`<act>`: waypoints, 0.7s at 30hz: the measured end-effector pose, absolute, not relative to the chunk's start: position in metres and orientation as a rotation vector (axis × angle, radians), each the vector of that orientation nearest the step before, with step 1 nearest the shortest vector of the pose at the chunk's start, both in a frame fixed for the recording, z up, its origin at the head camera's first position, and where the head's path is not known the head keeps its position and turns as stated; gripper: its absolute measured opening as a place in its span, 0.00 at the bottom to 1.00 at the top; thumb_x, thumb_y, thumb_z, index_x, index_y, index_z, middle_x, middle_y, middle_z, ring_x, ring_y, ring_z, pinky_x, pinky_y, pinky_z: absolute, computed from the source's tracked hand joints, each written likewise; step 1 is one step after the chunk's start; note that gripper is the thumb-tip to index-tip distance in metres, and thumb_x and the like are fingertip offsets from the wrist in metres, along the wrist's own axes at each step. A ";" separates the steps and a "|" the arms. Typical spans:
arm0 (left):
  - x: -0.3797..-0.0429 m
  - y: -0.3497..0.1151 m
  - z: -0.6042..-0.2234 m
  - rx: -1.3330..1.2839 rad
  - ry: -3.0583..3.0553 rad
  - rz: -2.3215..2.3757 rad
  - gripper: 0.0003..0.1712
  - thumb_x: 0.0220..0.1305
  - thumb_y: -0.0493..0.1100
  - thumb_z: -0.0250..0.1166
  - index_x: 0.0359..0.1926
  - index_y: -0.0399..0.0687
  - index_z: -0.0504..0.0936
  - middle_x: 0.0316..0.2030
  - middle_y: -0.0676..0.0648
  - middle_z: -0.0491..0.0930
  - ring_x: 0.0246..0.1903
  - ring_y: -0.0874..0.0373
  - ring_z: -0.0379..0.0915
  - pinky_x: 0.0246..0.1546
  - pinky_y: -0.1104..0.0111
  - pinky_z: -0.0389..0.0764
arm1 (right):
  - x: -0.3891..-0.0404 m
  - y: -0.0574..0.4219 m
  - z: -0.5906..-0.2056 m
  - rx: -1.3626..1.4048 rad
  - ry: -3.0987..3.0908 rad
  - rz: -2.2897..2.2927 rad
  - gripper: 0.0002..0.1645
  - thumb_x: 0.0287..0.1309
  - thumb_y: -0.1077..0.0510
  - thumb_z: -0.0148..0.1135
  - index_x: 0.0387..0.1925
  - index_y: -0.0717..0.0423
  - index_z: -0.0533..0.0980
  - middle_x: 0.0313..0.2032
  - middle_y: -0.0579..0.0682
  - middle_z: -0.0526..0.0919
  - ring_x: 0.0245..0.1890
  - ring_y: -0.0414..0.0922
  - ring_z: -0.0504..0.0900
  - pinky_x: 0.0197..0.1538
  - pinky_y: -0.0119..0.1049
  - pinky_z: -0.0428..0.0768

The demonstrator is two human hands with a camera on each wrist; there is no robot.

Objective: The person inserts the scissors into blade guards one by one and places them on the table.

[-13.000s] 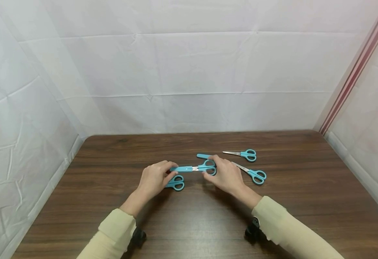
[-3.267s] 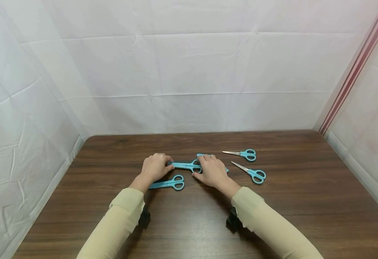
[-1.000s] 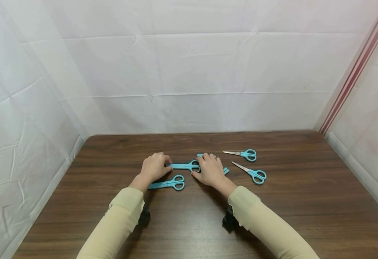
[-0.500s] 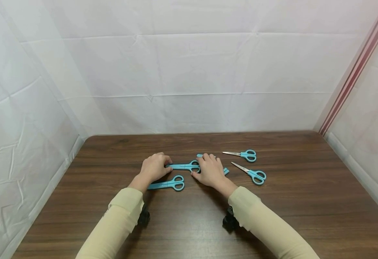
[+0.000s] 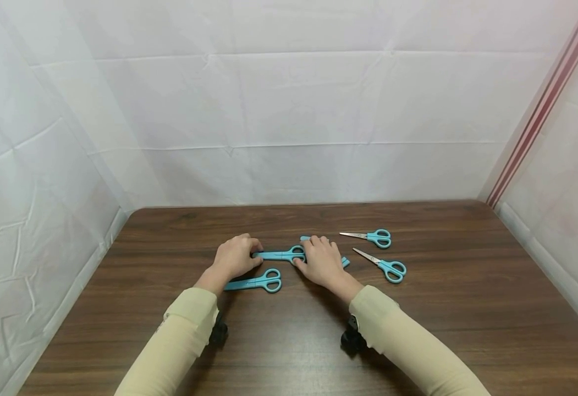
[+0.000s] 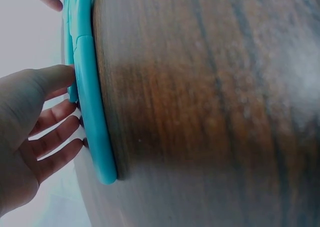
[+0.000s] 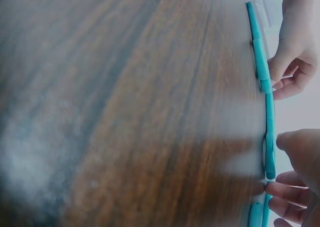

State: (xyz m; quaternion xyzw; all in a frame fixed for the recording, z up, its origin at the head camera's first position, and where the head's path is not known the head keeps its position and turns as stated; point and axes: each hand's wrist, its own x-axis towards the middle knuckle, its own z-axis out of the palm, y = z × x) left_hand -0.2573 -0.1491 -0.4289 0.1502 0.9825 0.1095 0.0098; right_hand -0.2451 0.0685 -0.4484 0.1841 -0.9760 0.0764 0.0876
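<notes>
In the head view, scissors (image 5: pixel 279 256) with light blue handles and a blue blade cover lie crosswise on the table, no metal showing. My left hand (image 5: pixel 234 257) pinches the cover's tip between thumb and fingers. At the other end my right hand (image 5: pixel 322 261) holds the handle loops, thumb in front and fingers behind. Nearer me lies a second pair of covered scissors (image 5: pixel 259 281); its cover (image 6: pixel 95 112) fills the foreground of the left wrist view. One loose blue cover (image 5: pixel 305 238) pokes out beyond my right fingers, and another cover's end (image 5: pixel 345 262) shows beside that hand, both partly hidden.
Bare-bladed scissors (image 5: pixel 379 237) lie at the back right, blades pointing left. Another uncovered pair (image 5: pixel 390 269) lies just in front, slanted. The brown wooden table (image 5: pixel 289 341) meets white cloth walls (image 5: pixel 289 110) behind and at both sides.
Thirteen seconds ago both hands held these scissors raised, with metal showing between cover and handles. Now the blades are covered and the scissors lie on the table. The last second shows almost no movement.
</notes>
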 end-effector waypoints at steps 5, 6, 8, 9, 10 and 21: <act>-0.256 -0.149 -0.428 0.479 3.063 0.343 0.12 0.55 0.50 0.67 0.41 0.54 0.82 0.35 0.51 0.74 0.32 0.57 0.72 0.30 0.62 0.75 | -0.245 0.069 -0.447 0.540 -2.909 0.243 0.29 0.60 0.41 0.55 0.55 0.56 0.72 0.44 0.53 0.76 0.42 0.50 0.73 0.37 0.40 0.69; -0.256 -0.149 -0.428 0.480 3.062 0.343 0.13 0.55 0.50 0.67 0.41 0.54 0.82 0.35 0.51 0.74 0.32 0.57 0.72 0.30 0.62 0.75 | -0.244 0.070 -0.447 0.542 -2.911 0.248 0.29 0.60 0.41 0.55 0.55 0.56 0.72 0.44 0.53 0.76 0.42 0.50 0.73 0.37 0.40 0.69; -0.255 -0.149 -0.428 0.484 3.060 0.342 0.13 0.55 0.50 0.67 0.42 0.54 0.82 0.36 0.50 0.74 0.32 0.57 0.72 0.31 0.62 0.75 | -0.244 0.070 -0.447 0.545 -2.910 0.254 0.29 0.60 0.41 0.55 0.55 0.55 0.72 0.45 0.53 0.77 0.42 0.50 0.73 0.37 0.39 0.68; -0.255 -0.149 -0.428 0.485 3.058 0.345 0.14 0.55 0.50 0.67 0.42 0.53 0.82 0.36 0.50 0.74 0.32 0.56 0.72 0.31 0.61 0.75 | -0.244 0.071 -0.447 0.546 -2.908 0.261 0.29 0.60 0.41 0.55 0.55 0.55 0.72 0.45 0.53 0.77 0.43 0.50 0.73 0.36 0.40 0.69; -0.255 -0.149 -0.428 0.486 3.056 0.348 0.14 0.55 0.50 0.67 0.43 0.53 0.82 0.36 0.50 0.74 0.32 0.56 0.72 0.31 0.61 0.75 | -0.243 0.071 -0.447 0.549 -2.905 0.265 0.28 0.60 0.41 0.55 0.55 0.55 0.72 0.45 0.53 0.77 0.43 0.50 0.73 0.37 0.40 0.69; -0.251 -0.151 -0.425 0.526 3.070 0.388 0.13 0.56 0.48 0.66 0.42 0.52 0.82 0.37 0.50 0.77 0.36 0.55 0.75 0.34 0.60 0.77 | -0.238 0.076 -0.444 0.641 -2.801 0.329 0.19 0.60 0.50 0.57 0.50 0.53 0.75 0.41 0.51 0.78 0.38 0.48 0.75 0.33 0.38 0.72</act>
